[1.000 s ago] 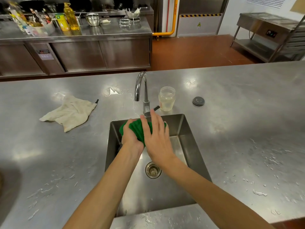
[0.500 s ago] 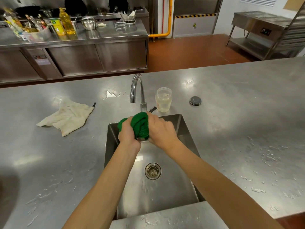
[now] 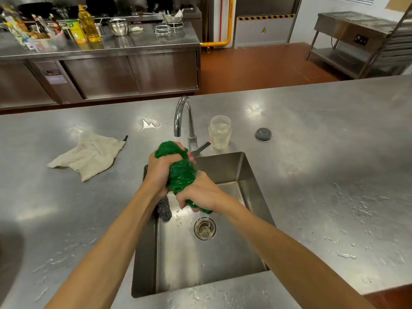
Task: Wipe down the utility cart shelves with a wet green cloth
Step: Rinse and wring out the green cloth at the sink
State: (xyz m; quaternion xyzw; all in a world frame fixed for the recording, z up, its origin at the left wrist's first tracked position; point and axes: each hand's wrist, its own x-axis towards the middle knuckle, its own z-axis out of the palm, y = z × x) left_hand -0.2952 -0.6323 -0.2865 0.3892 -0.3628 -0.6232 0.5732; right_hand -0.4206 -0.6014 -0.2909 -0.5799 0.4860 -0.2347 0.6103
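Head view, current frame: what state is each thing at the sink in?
green cloth: wet, bunched, twisted between both hands over the sink, dripping.
left hand: grips the cloth's upper end.
right hand: grips its lower end.
faucet: no stream visible at the spout.
clear jar: upright, uncovered.
white cloth: crumpled on the counter.
drain: unplugged, water falling on it.

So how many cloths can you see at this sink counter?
2. A green cloth gripped by the left hand and right hand over the sink; a whitish cloth lying on the counter to its left. None looks hidden.
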